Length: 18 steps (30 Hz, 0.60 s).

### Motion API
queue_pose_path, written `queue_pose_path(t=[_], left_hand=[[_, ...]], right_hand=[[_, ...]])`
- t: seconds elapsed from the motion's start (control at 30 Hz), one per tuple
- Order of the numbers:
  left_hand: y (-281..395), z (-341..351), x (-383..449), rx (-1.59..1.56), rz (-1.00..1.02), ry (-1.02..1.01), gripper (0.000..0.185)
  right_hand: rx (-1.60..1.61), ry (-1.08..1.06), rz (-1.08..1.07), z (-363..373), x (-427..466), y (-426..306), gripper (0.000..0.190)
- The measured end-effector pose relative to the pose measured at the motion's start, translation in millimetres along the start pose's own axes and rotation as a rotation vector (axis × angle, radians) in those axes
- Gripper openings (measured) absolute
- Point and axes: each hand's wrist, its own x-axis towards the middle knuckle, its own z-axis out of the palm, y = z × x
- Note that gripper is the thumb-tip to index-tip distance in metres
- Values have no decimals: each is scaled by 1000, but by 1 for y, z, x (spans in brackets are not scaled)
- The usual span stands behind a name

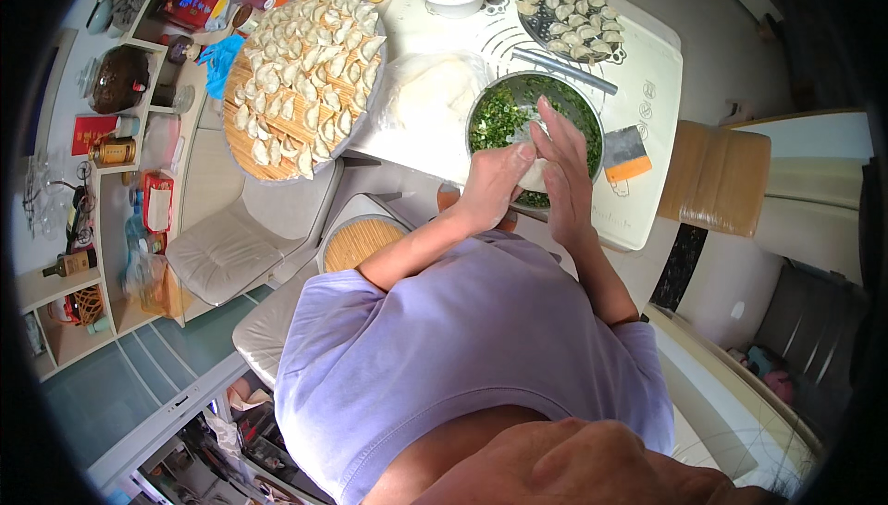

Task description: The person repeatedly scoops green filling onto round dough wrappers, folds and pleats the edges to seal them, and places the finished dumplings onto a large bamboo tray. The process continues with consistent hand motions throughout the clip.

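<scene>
My left hand (496, 182) and my right hand (570, 175) meet over a metal bowl (474, 151). Between them is a pale dough dumpling (535, 177), pinched at the thumbs and partly hidden by the fingers. White flour dusts both hands. Chopped green filling (497, 116) lies in the bowl, with a light utensil, partly covered by my hand, resting in it. Left of the bowl, a mass of dough (440, 92) sits under clear plastic. A rolling pin (565, 71) lies just beyond the bowl. On the right is a dough scraper (626, 153) with an orange handle.
A round slatted tray (239, 148) at left carries many dumplings, and a dark perforated tray (538, 28) at the back holds several more. A white bowl (454, 9) with a spoon stands behind the dough. Chairs (239, 241) and a stool (364, 240) flank me at left; a shelf unit (104, 217) lies beyond.
</scene>
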Motion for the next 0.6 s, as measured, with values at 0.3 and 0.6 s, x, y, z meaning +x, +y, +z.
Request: queue_pose_path(t=[0.3,0.6], left_hand=[[11,-11,3,85,99,-289,41],[6,-18,4,-257,-356,-339,54]], right_hand=[[150,-89,74,-2,2,5,43],[393,-96,272,-3,2,2,41]])
